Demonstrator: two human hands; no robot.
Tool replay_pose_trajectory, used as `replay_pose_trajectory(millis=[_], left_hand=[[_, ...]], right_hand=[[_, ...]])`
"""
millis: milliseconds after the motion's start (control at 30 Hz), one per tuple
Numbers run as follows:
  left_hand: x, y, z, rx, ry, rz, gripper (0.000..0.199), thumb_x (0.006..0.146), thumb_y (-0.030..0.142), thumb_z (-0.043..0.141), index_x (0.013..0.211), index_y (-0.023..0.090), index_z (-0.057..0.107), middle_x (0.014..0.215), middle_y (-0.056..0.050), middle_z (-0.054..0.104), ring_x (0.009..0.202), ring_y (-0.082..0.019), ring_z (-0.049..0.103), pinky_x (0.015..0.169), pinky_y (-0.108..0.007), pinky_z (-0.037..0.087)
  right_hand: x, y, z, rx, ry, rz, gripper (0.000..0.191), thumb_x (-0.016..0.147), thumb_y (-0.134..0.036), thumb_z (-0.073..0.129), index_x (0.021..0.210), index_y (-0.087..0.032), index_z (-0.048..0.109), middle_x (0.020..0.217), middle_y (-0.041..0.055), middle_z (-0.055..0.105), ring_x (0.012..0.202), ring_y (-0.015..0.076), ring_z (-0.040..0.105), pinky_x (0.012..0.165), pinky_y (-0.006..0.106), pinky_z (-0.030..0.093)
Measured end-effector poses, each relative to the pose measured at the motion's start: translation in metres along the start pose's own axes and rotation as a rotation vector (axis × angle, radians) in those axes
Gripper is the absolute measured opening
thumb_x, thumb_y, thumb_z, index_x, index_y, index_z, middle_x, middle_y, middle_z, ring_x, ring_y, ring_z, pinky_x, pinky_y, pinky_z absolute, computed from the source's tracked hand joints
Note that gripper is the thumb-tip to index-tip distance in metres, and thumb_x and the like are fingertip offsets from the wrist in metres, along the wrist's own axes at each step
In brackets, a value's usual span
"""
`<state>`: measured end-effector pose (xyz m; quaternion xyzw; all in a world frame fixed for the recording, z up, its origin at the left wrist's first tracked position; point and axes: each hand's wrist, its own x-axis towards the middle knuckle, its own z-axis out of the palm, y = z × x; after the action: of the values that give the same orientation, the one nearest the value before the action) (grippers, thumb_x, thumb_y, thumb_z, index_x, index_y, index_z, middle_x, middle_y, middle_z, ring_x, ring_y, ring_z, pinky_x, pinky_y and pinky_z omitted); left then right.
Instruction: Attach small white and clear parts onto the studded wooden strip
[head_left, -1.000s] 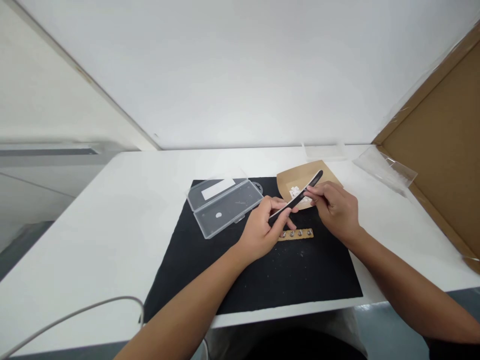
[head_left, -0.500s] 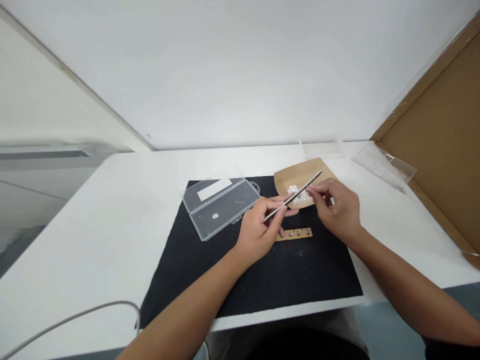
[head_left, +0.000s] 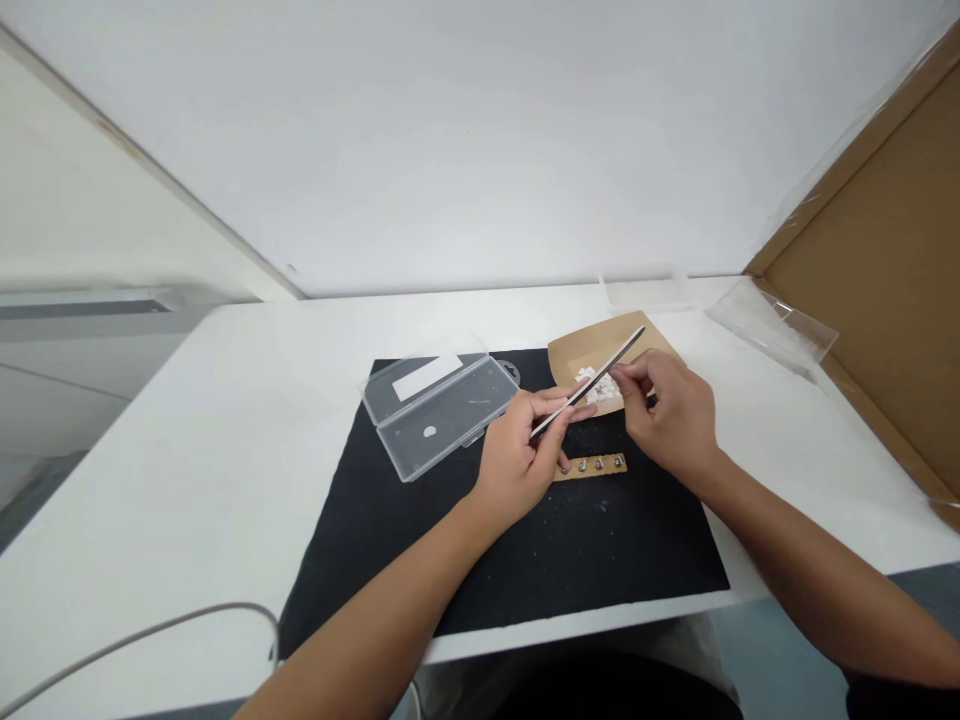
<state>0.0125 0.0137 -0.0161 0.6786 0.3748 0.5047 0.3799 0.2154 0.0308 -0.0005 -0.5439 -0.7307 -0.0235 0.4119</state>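
Observation:
A long, thin nail file (head_left: 604, 374), pale on one side and dark along the other, slants up to the right over the mat. My left hand (head_left: 519, 447) is closed around its lower end, thumb on the near side. At its upper part, the closed fingertips of my right hand (head_left: 670, 405) meet the dark side; whatever they pinch is too small and hidden to name. Just behind the file, small white pieces (head_left: 602, 388) lie heaped in a brown paper tray (head_left: 596, 347). Below my left fingers is a tan strip (head_left: 591, 469) with several small metal pieces, its left end covered.
An open clear plastic case (head_left: 448, 415) with a white label lies left on the black mat (head_left: 375, 560), where pale specks are scattered. Clear plastic covers (head_left: 772, 325) sit at the back right beside a cardboard panel (head_left: 885, 260). A cable (head_left: 172, 615) curves at front left.
The upper end of the nail file has tipped slightly upward. My right fingertips have shifted a little up and left along it. My left hand keeps its grip.

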Motion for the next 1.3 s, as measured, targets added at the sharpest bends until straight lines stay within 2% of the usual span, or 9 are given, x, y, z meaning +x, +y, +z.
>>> replay_pose_trajectory(millis=[133,233,367,567,733,900,1033,1200,1300], left_hand=[[0.0007,0.0003,-0.001,0.071,0.01,0.024,0.01,0.107,0.028,0.057,0.102,0.019,0.055,0.133,-0.013,0.074,0.05,-0.007,0.07,0.046,-0.021,0.057],[0.0015,0.0022,-0.0015,0.088,0.011,0.045,0.009,0.107,0.027,0.056,0.104,0.019,0.055,0.135,-0.013,0.073,0.051,-0.007,0.071,0.047,-0.021,0.057],[0.0017,0.0046,-0.001,0.125,-0.01,0.061,0.007,0.107,0.026,0.055,0.107,0.02,0.056,0.137,-0.011,0.071,0.051,-0.006,0.071,0.051,-0.021,0.059],[-0.0011,0.0056,-0.0009,0.124,0.01,0.056,0.006,0.107,0.025,0.054,0.109,0.02,0.056,0.136,-0.011,0.07,0.059,-0.007,0.074,0.054,-0.02,0.062],[0.0011,0.0032,0.0027,0.107,0.02,0.087,0.005,0.108,0.025,0.052,0.108,0.019,0.053,0.134,-0.011,0.071,0.058,-0.006,0.074,0.051,-0.017,0.06],[0.0017,-0.0009,0.0047,0.109,0.036,0.062,0.006,0.108,0.025,0.053,0.109,0.019,0.054,0.132,-0.01,0.071,0.06,-0.006,0.075,0.052,-0.016,0.06],[0.0014,-0.0016,0.0054,0.096,0.037,0.074,0.006,0.108,0.025,0.053,0.109,0.019,0.054,0.132,-0.009,0.071,0.06,-0.005,0.075,0.052,-0.015,0.06],[0.0016,-0.0014,0.0054,0.113,0.039,0.065,0.008,0.108,0.026,0.053,0.108,0.019,0.054,0.131,-0.01,0.071,0.063,-0.007,0.076,0.053,-0.016,0.061],[0.0018,-0.0014,0.0057,0.113,0.038,0.071,0.008,0.109,0.027,0.052,0.109,0.019,0.054,0.132,-0.011,0.071,0.063,-0.007,0.076,0.053,-0.017,0.06]], right_hand=[[0.0004,0.0012,0.0042,-0.032,-0.037,-0.069,0.02,0.104,-0.029,0.057,0.086,-0.022,0.06,0.077,0.0017,0.071,0.068,0.0167,0.063,0.059,0.03,0.038],[0.0005,-0.0026,0.0047,-0.048,-0.06,-0.067,0.021,0.103,-0.03,0.059,0.085,-0.022,0.061,0.076,-0.0002,0.071,0.066,0.0154,0.063,0.058,0.029,0.036],[0.0016,-0.0051,0.0043,-0.048,0.022,0.034,0.019,0.1,-0.03,0.063,0.083,-0.022,0.062,0.077,-0.0003,0.072,0.068,0.0158,0.064,0.058,0.03,0.036],[0.0016,-0.0057,0.0056,0.018,-0.024,-0.029,0.02,0.101,-0.029,0.06,0.083,-0.022,0.059,0.075,-0.0002,0.07,0.066,0.0156,0.063,0.06,0.03,0.039],[0.0066,-0.0045,0.0054,0.0,0.056,0.047,0.019,0.1,-0.029,0.061,0.082,-0.022,0.06,0.076,0.0007,0.071,0.069,0.017,0.064,0.063,0.031,0.04],[0.0052,-0.0034,0.0073,0.034,-0.021,-0.015,0.019,0.101,-0.03,0.06,0.083,-0.022,0.06,0.077,0.0005,0.072,0.068,0.0164,0.063,0.063,0.031,0.041],[0.0061,-0.0017,0.0071,-0.008,0.03,0.027,0.02,0.101,-0.03,0.061,0.082,-0.022,0.06,0.078,0.0013,0.073,0.071,0.0179,0.065,0.065,0.031,0.041],[0.0066,-0.0011,0.0078,-0.015,-0.019,-0.055,0.021,0.102,-0.03,0.059,0.082,-0.023,0.062,0.076,0.0009,0.074,0.069,0.0176,0.064,0.066,0.032,0.04],[0.0067,-0.0006,0.0078,-0.045,0.028,-0.015,0.022,0.102,-0.029,0.06,0.081,-0.023,0.061,0.077,0.001,0.074,0.069,0.018,0.064,0.067,0.033,0.04]])
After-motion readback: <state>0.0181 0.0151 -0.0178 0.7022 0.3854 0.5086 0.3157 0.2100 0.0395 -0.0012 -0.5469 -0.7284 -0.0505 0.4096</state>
